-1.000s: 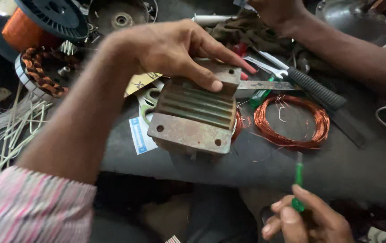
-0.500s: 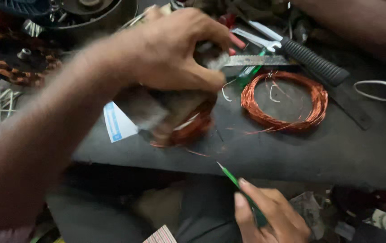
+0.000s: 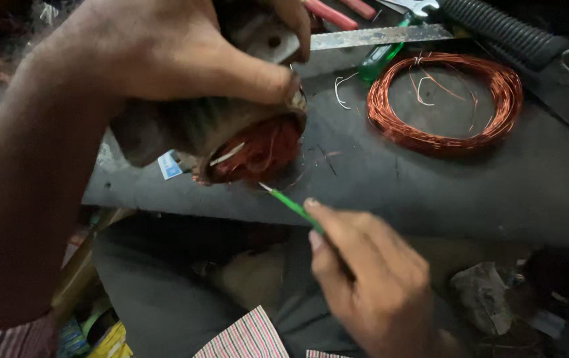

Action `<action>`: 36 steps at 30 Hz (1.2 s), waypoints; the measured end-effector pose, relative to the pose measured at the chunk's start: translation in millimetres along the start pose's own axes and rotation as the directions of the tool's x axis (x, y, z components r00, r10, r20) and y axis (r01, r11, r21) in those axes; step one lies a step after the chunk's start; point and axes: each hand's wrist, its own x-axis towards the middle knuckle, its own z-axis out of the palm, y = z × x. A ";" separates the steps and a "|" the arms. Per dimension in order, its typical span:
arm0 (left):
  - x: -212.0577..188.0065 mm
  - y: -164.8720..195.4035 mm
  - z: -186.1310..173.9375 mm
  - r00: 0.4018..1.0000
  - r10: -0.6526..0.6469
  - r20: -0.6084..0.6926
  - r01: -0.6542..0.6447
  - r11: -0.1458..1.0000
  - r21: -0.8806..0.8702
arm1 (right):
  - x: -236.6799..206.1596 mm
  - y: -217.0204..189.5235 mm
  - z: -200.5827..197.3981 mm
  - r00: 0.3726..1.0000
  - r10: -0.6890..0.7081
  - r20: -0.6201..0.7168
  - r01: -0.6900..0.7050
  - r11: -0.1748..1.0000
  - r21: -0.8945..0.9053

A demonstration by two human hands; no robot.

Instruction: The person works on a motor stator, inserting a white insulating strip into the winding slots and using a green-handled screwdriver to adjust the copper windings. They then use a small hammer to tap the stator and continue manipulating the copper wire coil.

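Left hand (image 3: 185, 53) clamped around stator (image 3: 231, 132), tilted over bench (image 3: 430, 185). Right hand (image 3: 370, 278) pinching green tool (image 3: 291, 205), tip just beside windings (image 3: 258, 152). Wire coil (image 3: 443, 99) apart.

motor stator (image 3: 231, 132): top hidden under left hand (image 3: 185, 53) | green tool (image 3: 292, 205): handle hidden in right hand (image 3: 364, 278)

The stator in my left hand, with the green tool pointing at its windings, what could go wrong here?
The green tool in the right hand has its tip close to the copper windings; a slip could scrape or nick them. The left hand holds the stator tilted past the bench edge, so it could drop.
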 end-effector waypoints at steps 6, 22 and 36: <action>7.4 -8.4 -0.4 0.975 0.203 -0.087 -0.208 0.977 -0.050 | -12.1 2.0 -4.0 0.905 0.420 0.066 -0.424 0.882 0.208; -97.6 105.2 45.1 0.934 -0.129 -0.335 0.187 0.971 0.147 | -2.7 11.6 9.8 0.639 0.633 0.437 -0.577 0.018 0.817; -96.6 77.8 37.2 0.957 -0.054 -0.284 0.078 0.994 0.071 | 2.1 -26.3 -7.0 0.968 0.247 -0.046 -0.232 0.949 0.212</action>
